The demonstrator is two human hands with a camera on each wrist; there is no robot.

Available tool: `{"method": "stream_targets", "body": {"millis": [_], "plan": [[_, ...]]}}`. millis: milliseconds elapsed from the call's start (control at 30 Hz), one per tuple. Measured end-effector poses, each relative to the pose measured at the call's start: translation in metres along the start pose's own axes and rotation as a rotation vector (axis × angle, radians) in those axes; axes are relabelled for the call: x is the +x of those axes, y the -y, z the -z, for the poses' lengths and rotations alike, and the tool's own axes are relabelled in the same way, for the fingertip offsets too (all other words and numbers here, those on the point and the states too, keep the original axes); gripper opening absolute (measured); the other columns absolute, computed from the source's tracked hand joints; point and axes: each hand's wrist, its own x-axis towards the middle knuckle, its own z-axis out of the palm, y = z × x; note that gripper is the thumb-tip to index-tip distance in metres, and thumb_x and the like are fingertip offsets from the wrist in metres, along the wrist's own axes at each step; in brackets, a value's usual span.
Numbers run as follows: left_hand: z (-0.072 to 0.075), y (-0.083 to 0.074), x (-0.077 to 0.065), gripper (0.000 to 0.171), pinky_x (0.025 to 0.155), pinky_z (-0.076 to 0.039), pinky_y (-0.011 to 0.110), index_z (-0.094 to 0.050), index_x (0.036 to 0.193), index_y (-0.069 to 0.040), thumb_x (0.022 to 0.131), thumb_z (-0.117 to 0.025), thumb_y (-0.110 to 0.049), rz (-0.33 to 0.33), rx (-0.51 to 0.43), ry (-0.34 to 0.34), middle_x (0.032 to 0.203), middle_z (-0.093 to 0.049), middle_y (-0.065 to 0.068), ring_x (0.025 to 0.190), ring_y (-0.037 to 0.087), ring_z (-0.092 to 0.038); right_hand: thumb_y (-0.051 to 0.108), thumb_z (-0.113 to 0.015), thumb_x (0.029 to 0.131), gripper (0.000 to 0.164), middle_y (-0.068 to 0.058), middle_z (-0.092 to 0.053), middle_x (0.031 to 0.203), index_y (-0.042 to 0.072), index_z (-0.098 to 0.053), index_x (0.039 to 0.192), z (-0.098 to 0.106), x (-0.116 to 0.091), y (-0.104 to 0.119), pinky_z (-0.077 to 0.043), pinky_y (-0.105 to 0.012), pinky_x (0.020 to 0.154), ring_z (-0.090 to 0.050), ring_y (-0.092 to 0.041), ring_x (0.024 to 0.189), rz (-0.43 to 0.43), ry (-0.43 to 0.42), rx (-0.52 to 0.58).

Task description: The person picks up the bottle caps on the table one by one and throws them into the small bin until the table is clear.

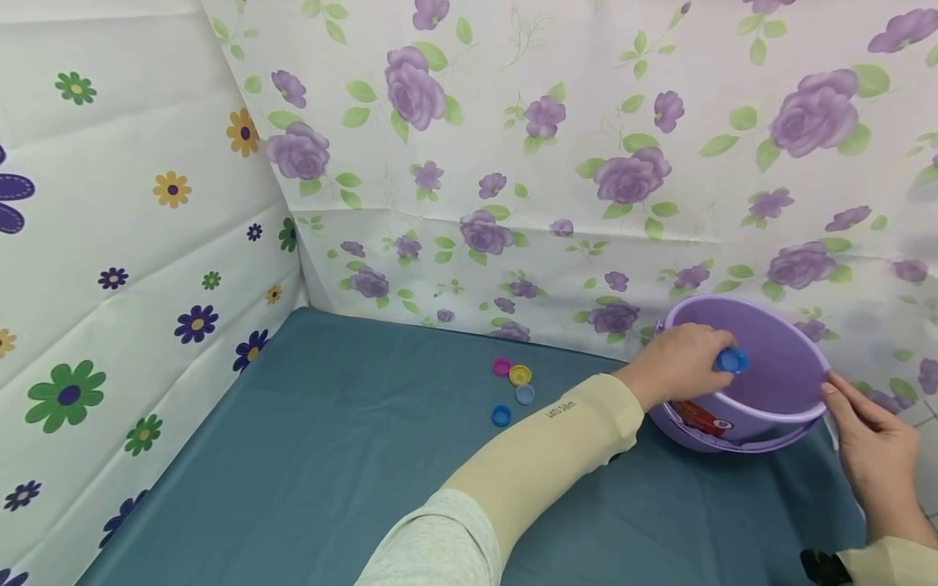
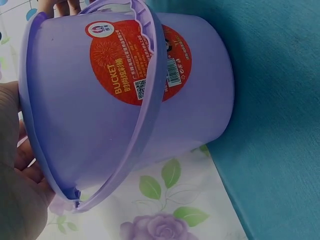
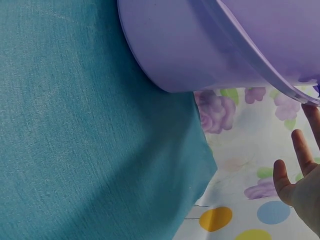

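Note:
A purple plastic bucket [image 1: 769, 358] stands at the right of the table, its handle lowered against the front. Over its mouth my left hand [image 1: 677, 362] pinches a blue bottle cap [image 1: 731, 360]. In the left wrist view this hand [image 2: 20, 165] overlaps the rim, and a red label [image 2: 120, 65] faces the camera. My right hand [image 1: 875, 443] holds the rim on the right side, thumb and forefinger at its edge. The right wrist view shows several fingers of that hand [image 3: 307, 185], one fingertip at the rim and others spread apart. The inside bottom of the bucket is hidden.
Left of the bucket lie several bottle caps: a pink one [image 1: 501, 367], a yellow one [image 1: 520, 375], a pale blue one [image 1: 524, 395] and a blue one [image 1: 501, 416]. A blue-green cloth [image 1: 330, 456] covers the table. Flowered sheets [image 1: 440, 187] hang behind it and at the left.

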Motion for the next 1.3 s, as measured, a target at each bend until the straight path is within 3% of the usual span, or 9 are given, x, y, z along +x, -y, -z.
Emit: {"method": "stream_targets", "body": {"millis": [367, 633, 833, 1033, 1300], "plan": [[0.004, 0.002, -0.010, 0.045, 0.098, -0.038, 0.011, -0.048, 0.131, -0.036, 0.089, -0.057, -0.048, 0.033, -0.023, 0.030, 0.125, -0.053, -0.022, 0.116, -0.005, -0.048, 0.043, -0.062, 0.085, 0.039, 0.021, -0.051, 0.132, 0.036, -0.058, 0.124, -0.005, -0.002, 0.002, -0.033, -0.002, 0.096, -0.042, 0.008, 0.125, -0.021, -0.005, -0.001], [0.011, 0.011, -0.023, 0.040, 0.096, -0.038, 0.010, -0.052, 0.127, -0.033, 0.089, -0.058, -0.044, -0.002, -0.079, -0.065, 0.124, -0.054, -0.020, 0.114, -0.005, -0.048, 0.042, -0.061, 0.086, 0.038, 0.021, -0.051, 0.132, 0.037, -0.058, 0.124, -0.006, -0.002, 0.000, -0.032, -0.003, 0.099, -0.041, 0.009, 0.125, 0.000, -0.013, -0.001], [0.019, 0.024, -0.038, 0.039, 0.098, -0.036, 0.010, -0.054, 0.127, -0.029, 0.090, -0.057, -0.042, -0.015, -0.095, -0.151, 0.125, -0.056, -0.017, 0.115, -0.003, -0.049, 0.038, -0.064, 0.086, 0.038, 0.021, -0.055, 0.128, 0.032, -0.061, 0.123, -0.004, -0.003, 0.000, -0.034, 0.001, 0.092, -0.046, 0.010, 0.120, 0.016, -0.031, 0.042], [0.018, 0.046, -0.053, 0.037, 0.096, -0.039, 0.012, -0.056, 0.124, -0.030, 0.090, -0.058, -0.042, 0.030, -0.132, -0.251, 0.122, -0.057, -0.018, 0.113, -0.002, -0.051, 0.034, -0.065, 0.086, 0.037, 0.020, -0.057, 0.125, 0.028, -0.063, 0.122, -0.002, -0.002, 0.001, -0.036, 0.001, 0.088, -0.049, 0.010, 0.116, 0.046, -0.054, 0.071], [0.020, 0.082, -0.076, 0.034, 0.093, -0.043, 0.015, -0.059, 0.122, -0.029, 0.090, -0.058, -0.040, 0.064, -0.172, -0.358, 0.120, -0.059, -0.016, 0.111, 0.001, -0.053, 0.038, -0.064, 0.086, 0.037, 0.021, -0.054, 0.129, 0.033, -0.061, 0.122, -0.003, -0.002, 0.002, -0.033, 0.000, 0.094, -0.046, 0.011, 0.119, 0.003, -0.049, 0.041]]}}
